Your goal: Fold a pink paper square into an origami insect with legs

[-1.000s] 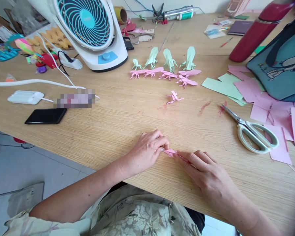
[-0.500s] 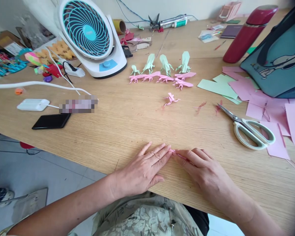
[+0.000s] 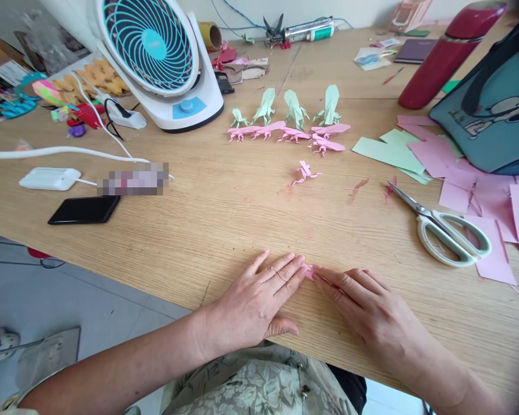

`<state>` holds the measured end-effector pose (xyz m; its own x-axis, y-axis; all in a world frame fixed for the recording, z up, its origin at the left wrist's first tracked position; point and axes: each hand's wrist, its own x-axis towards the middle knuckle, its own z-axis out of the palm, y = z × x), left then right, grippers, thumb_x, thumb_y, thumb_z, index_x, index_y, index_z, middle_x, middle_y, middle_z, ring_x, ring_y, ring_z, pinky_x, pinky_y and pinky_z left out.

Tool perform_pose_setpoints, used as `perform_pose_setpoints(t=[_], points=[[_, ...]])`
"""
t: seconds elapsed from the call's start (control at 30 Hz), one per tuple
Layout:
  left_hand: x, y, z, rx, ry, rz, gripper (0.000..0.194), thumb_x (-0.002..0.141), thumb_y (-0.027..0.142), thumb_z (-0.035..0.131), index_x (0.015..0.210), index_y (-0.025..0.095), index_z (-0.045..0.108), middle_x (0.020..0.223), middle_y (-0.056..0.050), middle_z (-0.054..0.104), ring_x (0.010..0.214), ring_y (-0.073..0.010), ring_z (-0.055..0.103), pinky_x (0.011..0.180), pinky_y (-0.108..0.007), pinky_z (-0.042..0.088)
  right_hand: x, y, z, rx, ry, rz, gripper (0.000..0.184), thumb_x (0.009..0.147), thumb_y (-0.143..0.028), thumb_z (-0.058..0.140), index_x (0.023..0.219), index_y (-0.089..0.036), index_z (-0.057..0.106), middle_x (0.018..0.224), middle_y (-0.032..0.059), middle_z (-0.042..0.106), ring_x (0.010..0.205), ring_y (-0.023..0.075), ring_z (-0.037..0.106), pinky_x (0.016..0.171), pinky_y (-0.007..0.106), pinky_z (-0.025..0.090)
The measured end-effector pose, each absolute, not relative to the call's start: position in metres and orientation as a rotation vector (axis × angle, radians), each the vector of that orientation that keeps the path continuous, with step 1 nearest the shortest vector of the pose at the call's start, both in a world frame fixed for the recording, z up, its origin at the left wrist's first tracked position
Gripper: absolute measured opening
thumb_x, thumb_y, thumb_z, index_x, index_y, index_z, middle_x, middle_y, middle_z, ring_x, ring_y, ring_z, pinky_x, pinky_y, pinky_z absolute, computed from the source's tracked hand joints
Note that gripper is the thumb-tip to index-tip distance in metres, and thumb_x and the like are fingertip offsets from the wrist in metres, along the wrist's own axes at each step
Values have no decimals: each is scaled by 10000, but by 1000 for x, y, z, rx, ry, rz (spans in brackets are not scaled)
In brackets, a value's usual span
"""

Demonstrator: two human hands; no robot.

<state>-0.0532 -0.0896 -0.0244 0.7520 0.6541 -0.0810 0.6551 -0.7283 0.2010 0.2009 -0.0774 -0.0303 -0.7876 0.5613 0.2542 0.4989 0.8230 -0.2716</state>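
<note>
My left hand (image 3: 259, 297) lies flat on the wooden table (image 3: 207, 225) near its front edge, fingers stretched out and together. Its fingertips press on a small folded pink paper piece (image 3: 310, 272). My right hand (image 3: 367, 311) rests flat beside it, fingertips on the same pink piece, which is mostly hidden under both hands. Further back lies one small pink folded figure (image 3: 305, 172), and behind it a row of pink figures (image 3: 285, 132) and green folded figures (image 3: 294, 106).
Scissors (image 3: 443, 227) lie open to the right beside pink sheets (image 3: 480, 196) and green sheets (image 3: 391, 151). A desk fan (image 3: 160, 57), a black phone (image 3: 84, 209), a white adapter with cable (image 3: 49, 178), a red bottle (image 3: 450, 55) and a blue bag (image 3: 493, 121) stand around.
A second ago my left hand was pinching the pink piece with curled fingers; it has since flattened onto the table, and both hands now press the piece down.
</note>
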Motion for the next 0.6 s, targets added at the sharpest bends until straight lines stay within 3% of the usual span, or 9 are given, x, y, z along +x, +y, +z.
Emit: perform_pose_setpoints(t=[0.17,0.37,0.47,0.6], points=[[-51,-92,-26,2754,1069,3,835,957,644,362,1571,113,168,1632,-118,230,1516,-274,227,1221,-512,200,200,-77,-32,-807,-2687,262,408,984,-115,377,1329,-37,579,1240,210,643,894,260,548,768,421,534],[-46,-93,-27,2813,1095,45,868,937,652,391,1546,53,236,1617,-150,261,1521,-298,200,1228,-507,179,198,-80,-33,-854,-2683,282,410,966,-102,393,1327,-44,577,1236,199,637,878,254,533,750,423,531],[-45,-91,-29,2791,1007,60,924,921,676,397,1540,15,216,1617,-184,242,1525,-306,185,1226,-510,191,198,-79,-33,-865,-2669,322,422,965,-103,384,1338,-69,578,1237,193,641,874,251,554,764,446,543],[-44,-91,-29,2738,1021,31,878,933,648,419,1555,67,203,1616,-190,244,1516,-320,215,1205,-547,219,205,-76,-34,-881,-2604,485,435,978,-111,391,1381,-140,553,1291,173,633,961,242,615,843,439,559]])
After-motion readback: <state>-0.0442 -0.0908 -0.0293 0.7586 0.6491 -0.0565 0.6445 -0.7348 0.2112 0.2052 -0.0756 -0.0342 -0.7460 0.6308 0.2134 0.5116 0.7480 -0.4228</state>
